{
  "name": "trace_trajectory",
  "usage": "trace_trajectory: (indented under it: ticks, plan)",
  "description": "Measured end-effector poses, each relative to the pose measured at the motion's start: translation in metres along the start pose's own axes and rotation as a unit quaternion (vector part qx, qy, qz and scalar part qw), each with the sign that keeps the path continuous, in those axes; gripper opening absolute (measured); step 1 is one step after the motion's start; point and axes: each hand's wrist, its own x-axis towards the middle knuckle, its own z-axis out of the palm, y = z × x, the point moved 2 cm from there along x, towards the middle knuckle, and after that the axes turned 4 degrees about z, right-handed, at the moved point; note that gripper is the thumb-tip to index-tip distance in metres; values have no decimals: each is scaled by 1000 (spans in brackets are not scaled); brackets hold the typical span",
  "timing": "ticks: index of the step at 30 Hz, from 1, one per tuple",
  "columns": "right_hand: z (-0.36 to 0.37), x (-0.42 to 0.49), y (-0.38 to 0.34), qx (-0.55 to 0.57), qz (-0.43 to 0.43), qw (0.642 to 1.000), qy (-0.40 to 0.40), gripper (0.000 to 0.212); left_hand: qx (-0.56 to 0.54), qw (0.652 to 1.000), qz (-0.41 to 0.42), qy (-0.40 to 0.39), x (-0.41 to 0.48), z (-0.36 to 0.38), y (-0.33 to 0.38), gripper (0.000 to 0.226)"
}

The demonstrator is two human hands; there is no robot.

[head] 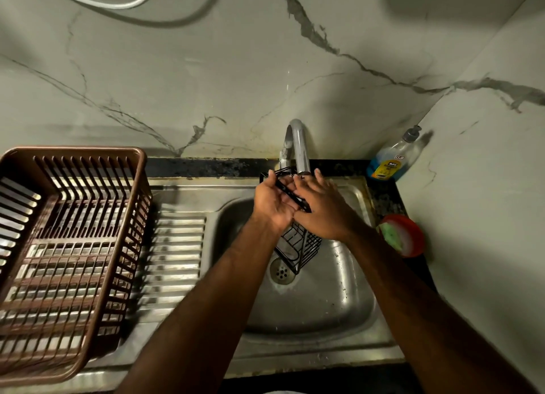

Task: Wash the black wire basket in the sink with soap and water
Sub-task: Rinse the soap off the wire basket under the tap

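The black wire basket point(298, 246) hangs tilted over the sink point(339, 308). Its upper frame is up under the tap point(298, 146) and its lower end points down toward the drain point(281, 272), though I cannot tell whether it touches the basin.

The left hand point(272, 202) lies palm up beneath the upper frame, fingers curled loosely round a bar, and carries the basket. The right hand point(321, 209) rests on top with fingers nearly straight, pressing flat rather than gripping. No stream of water is visible from the tap.

The basket looks light and stiff, and thin wires coated like these will likely turn slippery once wet and soapy. The thicker outer frame is the safer place to hold, since the fine inner wires give fingers little purchase.

A soap bottle point(389, 163) stands at the back right corner of the bench. A red dish point(414, 240) with a green sponge point(390, 234) sits just right of the sink, and a brown dish rack point(67, 246) sits well off to the left.
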Motion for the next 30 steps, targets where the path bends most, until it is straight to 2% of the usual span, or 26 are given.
trace_trajectory:
  ticks: [3,8,12,15,17,21,23,25,27,30]
  plan:
    - [1,0,-2,-53,-51,997,-15,69,-23,1000,-12,-12,1,-4,-2,67]
    - [1,24,-6,-39,-52,998,9,72,-58,996,-29,-60,-8,3,-7,70]
    - [-10,38,-22,-25,24,999,-15,57,-53,995,-30,-73,-15,2,-11,81]
    - [-21,35,-26,62,128,989,31,50,-18,994,-43,-94,-19,1,-15,96]
    - [-24,35,-26,125,218,964,86,62,-7,992,-60,-108,-22,2,-18,101]
    - [-21,44,-25,139,235,954,123,81,-43,992,-63,-104,-21,3,-18,102]
    - [-16,45,-25,145,204,963,95,80,-66,989,-57,-121,-18,4,-17,99]
    - [-8,40,-28,50,108,992,50,70,-104,986,-38,-129,-13,5,-17,91]
    - [3,28,-27,-29,-6,999,23,63,-141,983,-20,-112,-7,2,-13,88]
    - [15,-8,-21,-37,-103,994,14,77,-114,986,-21,-116,-5,-1,-6,112]
